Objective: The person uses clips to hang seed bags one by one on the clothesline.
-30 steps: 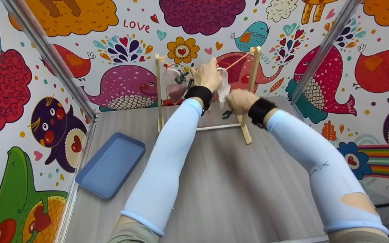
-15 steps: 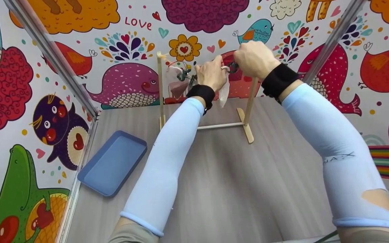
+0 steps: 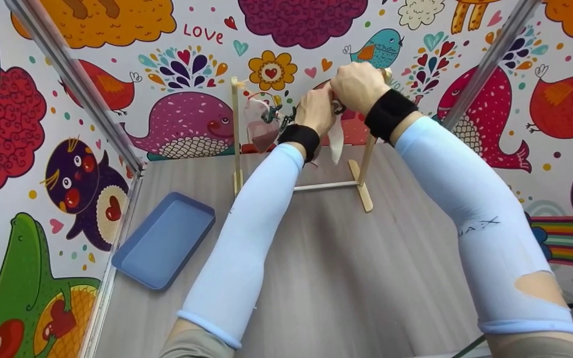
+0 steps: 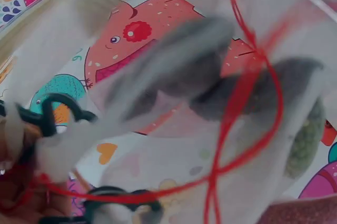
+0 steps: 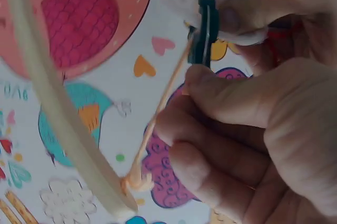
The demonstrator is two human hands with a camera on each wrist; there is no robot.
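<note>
In the head view my left hand (image 3: 315,110) grips the top of a sheer white drawstring bag (image 3: 336,141) against the line. My right hand (image 3: 358,87) is right beside it. The right wrist view shows the right thumb and fingers pinching a dark green clothespin (image 5: 204,32) at the orange cord (image 5: 158,108), with the left fingertips next to it. More sheer bags with red drawstrings (image 4: 276,87) fill the left wrist view; green beads or beans (image 4: 305,148) show through one. Another dark green clothespin (image 3: 270,114) sits on the line to the left.
The cord runs between a left wooden post (image 3: 237,134) and a right wooden post (image 3: 367,154), joined low by a white crossbar (image 3: 326,186). A blue tray (image 3: 164,241) lies on the table at left. Patterned walls stand close behind and at both sides.
My right hand has risen from below the line with the clothespin, then moved left along the cord to my left hand. The left hand has kept its grip with little movement.
</note>
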